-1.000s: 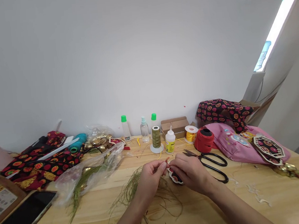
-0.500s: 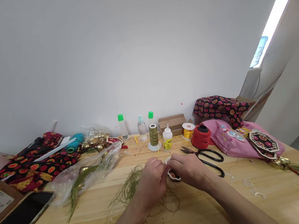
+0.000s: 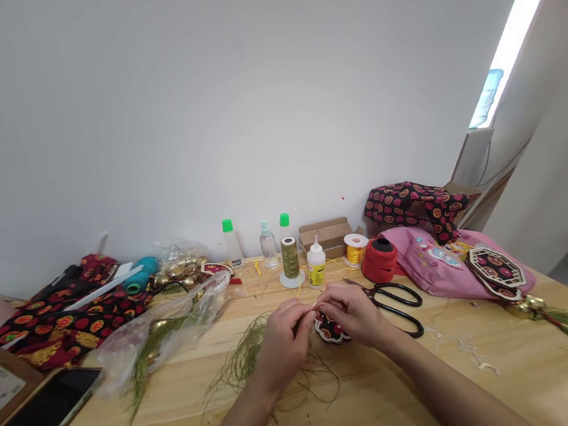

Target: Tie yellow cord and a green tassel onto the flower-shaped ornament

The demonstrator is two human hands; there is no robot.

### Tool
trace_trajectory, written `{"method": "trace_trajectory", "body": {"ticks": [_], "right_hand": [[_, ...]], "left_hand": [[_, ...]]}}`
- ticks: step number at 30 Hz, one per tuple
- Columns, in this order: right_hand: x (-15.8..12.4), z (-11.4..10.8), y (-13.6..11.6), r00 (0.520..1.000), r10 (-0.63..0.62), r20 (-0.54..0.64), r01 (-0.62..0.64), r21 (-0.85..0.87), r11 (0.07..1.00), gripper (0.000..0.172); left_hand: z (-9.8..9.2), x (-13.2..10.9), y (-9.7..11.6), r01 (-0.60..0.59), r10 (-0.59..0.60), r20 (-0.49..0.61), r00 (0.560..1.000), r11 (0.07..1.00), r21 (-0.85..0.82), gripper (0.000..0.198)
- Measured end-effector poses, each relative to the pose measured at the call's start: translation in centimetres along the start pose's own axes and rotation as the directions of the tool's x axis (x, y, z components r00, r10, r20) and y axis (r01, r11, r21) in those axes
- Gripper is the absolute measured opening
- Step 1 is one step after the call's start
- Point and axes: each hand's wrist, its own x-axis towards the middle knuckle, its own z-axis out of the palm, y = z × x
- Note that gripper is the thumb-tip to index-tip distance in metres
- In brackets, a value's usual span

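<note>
Both hands meet over the middle of the table, fingertips pinched together. My left hand (image 3: 288, 336) is closed, thumb and forefinger pressed on a thin cord, mostly hidden, with a tiny red spot at the tips. My right hand (image 3: 351, 313) pinches at the same spot from the other side. Under its fingers a dark, flower-patterned ornament (image 3: 329, 330) with a pale scalloped edge shows in part. A thin yellow cord (image 3: 299, 290) rises behind my left fingers. Beside and beneath my left hand lies a loose tangle of green thread (image 3: 240, 354).
Black-handled scissors (image 3: 395, 296) lie right of my hands. Behind stand a glue bottle (image 3: 316, 267), an olive thread spool (image 3: 290, 259), a yellow cord spool (image 3: 355, 251) and a red thread cone (image 3: 380, 261). A phone (image 3: 42, 417) is at left, a tasselled ornament (image 3: 496, 269) on pink cloth (image 3: 430, 272) at right.
My fingertips have drawn slightly apart, and the right fingers have lifted and shifted, uncovering more of the ornament. The view has shifted slightly.
</note>
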Motion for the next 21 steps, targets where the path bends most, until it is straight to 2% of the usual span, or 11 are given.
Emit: {"method": "trace_trajectory", "body": {"ticks": [3,5,8,10,13,16,19,21], "right_hand": [[-0.2,0.4,-0.3,0.996,-0.052,0.079,0.067,-0.209,0.976,0.019],[-0.4,0.5,-0.6,0.987,-0.065,0.144,0.115,-0.374,0.92,0.015],[-0.6,0.6,-1.0,0.976,-0.096,0.197,0.189,-0.537,0.822,0.007],[-0.7,0.5,-1.2,0.969,-0.127,0.214,0.231,-0.577,0.784,0.008],[-0.7,0.0,-1.0,0.966,-0.165,0.2,0.252,-0.578,0.776,0.008],[-0.5,-0.6,-0.4,0.98,-0.17,0.103,0.199,-0.502,0.841,0.012],[-0.3,-1.1,0.2,0.989,-0.147,-0.007,0.136,-0.34,0.93,0.019],[-0.2,-1.1,0.5,0.99,-0.135,-0.04,0.121,-0.25,0.961,0.019]], "left_hand": [[0.1,0.1,-0.3,0.116,-0.119,-0.062,0.991,0.992,-0.053,0.021],[0.1,0.2,-0.4,0.149,-0.152,-0.066,0.986,0.988,-0.036,0.022],[0.1,0.4,-0.4,0.127,-0.124,-0.03,0.992,0.987,0.096,0.021],[0.2,0.4,-0.3,0.058,-0.063,0.016,0.998,0.976,0.211,0.021],[0.5,0.2,-0.1,-0.107,0.078,0.106,0.991,0.943,0.314,0.023],[0.5,0.1,0.2,-0.249,0.209,0.16,0.965,0.924,0.292,0.023],[0.4,0.0,0.6,-0.303,0.276,0.148,0.95,0.927,0.221,0.022],[0.3,0.0,0.8,-0.32,0.301,0.122,0.946,0.93,0.183,0.021]]}}
